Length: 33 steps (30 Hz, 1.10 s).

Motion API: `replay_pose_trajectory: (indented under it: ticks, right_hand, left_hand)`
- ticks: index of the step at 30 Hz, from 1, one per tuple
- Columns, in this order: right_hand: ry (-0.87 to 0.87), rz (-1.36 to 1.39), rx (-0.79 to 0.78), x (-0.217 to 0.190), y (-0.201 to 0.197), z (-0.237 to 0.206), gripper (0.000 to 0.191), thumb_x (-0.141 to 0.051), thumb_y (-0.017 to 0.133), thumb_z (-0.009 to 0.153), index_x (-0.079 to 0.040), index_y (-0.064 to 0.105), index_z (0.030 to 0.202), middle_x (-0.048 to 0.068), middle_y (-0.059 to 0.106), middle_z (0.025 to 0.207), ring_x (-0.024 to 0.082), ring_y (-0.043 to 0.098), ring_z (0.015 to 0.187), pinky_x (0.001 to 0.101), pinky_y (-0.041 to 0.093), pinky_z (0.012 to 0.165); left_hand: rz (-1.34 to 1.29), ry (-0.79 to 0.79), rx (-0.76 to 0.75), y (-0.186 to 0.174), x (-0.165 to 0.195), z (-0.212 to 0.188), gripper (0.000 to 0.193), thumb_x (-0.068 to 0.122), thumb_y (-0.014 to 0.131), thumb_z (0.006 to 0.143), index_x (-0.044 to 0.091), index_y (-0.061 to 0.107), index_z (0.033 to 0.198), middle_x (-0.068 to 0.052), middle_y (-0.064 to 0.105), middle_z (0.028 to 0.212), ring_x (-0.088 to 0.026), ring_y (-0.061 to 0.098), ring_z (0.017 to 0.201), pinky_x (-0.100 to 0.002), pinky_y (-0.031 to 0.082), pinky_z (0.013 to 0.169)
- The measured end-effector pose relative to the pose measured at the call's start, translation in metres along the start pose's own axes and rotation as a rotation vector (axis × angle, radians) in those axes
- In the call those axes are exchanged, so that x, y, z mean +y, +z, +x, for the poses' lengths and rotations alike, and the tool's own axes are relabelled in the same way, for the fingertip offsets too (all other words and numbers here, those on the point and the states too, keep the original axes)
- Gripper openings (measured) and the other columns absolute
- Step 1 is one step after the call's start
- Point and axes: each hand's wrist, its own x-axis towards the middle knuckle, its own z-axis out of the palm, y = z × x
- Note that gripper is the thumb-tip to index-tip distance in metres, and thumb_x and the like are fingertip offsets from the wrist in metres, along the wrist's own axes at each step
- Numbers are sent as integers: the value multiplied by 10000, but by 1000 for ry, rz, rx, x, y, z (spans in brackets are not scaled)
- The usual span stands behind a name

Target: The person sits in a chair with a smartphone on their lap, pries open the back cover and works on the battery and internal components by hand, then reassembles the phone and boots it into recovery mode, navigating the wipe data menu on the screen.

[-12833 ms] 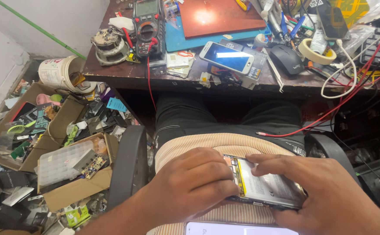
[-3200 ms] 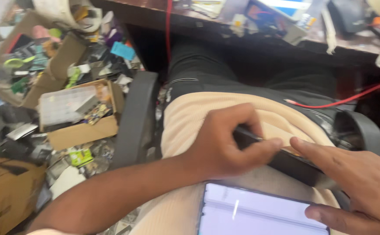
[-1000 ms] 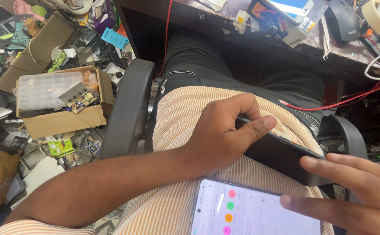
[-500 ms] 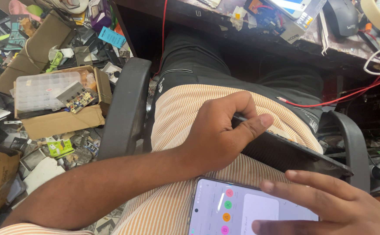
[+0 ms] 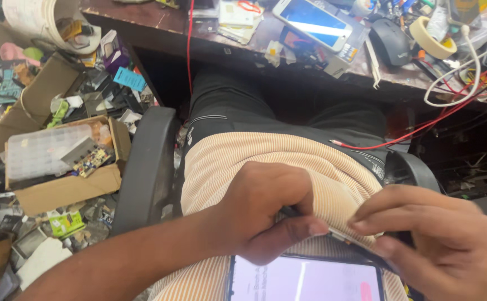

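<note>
Hands meet at lower centre of the frame over the person's lap. Left hand curls closed, thumb and bent fingers pinching one end of a thin dark device — apparently an opened phone body seen edge-on, though most of it is hidden. Right hand, at lower right, closes its fingertips on the other end, so the slim piece is braced from both sides and held just above the striped shirt, probably to steady it close to the eyes. Below the hands, at the bottom edge, a lit phone lies face up on the lap, its pale screen readable while both hands stay occupied. Chair armrest runs down left of centre. Across the top, a cluttered workbench carries another phone with a glowing screen, a dark mouse, a roll of tape and red wires that trail down over its edge — all within arm's reach. At left, on the floor, an open cardboard box holds a clear compartment case among scattered parts.
</note>
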Motion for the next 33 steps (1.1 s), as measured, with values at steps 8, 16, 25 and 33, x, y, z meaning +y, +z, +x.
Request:
replay_pose_trajectory:
  ticks: [8,16,25,33]
  right_hand:
    - [25,84,-12,-29,33,39,332,22,773,707,13,753,1038,123,731,1027,206,718,971,290,590,849]
    - [-11,-183,139,-26,41,29,376,-118,905,656,-94,754,999,-16,798,887,83,731,796,199,599,673]
    - [-115,-270,138,-35,39,43,312,-154,872,669,-111,730,943,-8,775,887,102,774,792,219,598,646]
    - [-147,-406,83,-32,30,52,300,-160,862,681,-116,744,953,-12,753,846,106,743,706,236,569,617]
  left_hand:
    - [26,-12,-18,1,2,2,316,285,691,1044,87,561,836,-48,554,683,-211,579,593,-321,421,560]
    - [48,-18,-5,3,5,4,239,160,758,795,80,536,829,-60,554,704,-218,588,593,-298,444,555]
    - [93,-78,10,4,10,5,217,128,716,709,64,526,791,-63,570,724,-214,595,604,-300,457,554]
    - [147,-171,-15,3,14,13,208,151,748,765,57,572,822,-68,584,755,-239,617,652,-352,484,609]
